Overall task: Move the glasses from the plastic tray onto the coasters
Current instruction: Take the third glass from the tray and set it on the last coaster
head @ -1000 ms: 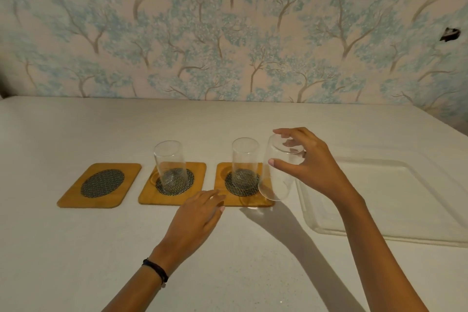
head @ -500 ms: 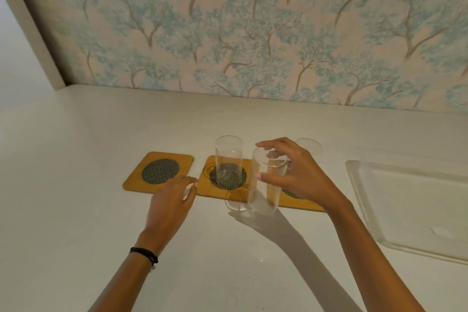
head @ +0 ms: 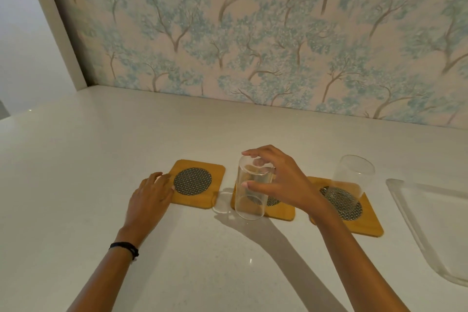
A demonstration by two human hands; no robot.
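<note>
Three wooden coasters with dark mesh centres lie in a row. The left coaster [head: 200, 181] is bare. My right hand [head: 281, 182] grips a clear glass [head: 249, 197] by its upper part, upright, just above the table at the middle coaster's [head: 281, 213] front left corner. Through the held glass and my hand I cannot make out what stands on that coaster. Another clear glass [head: 352, 180] stands on the right coaster [head: 364, 225]. My left hand [head: 150, 195] lies flat on the table, fingertips touching the left coaster's left edge. The plastic tray [head: 415, 215] is at the right.
The white countertop [head: 101, 159] runs back to a wall with tree-patterned wallpaper [head: 253, 33]. A white wall corner [head: 58, 28] stands at the back left. The part of the tray in view holds nothing. A black band is on my left wrist.
My right hand has carried the glass leftwards from the tray side, past the right coaster to the middle one. My left hand slid left to the bare coaster's edge. The view turned left.
</note>
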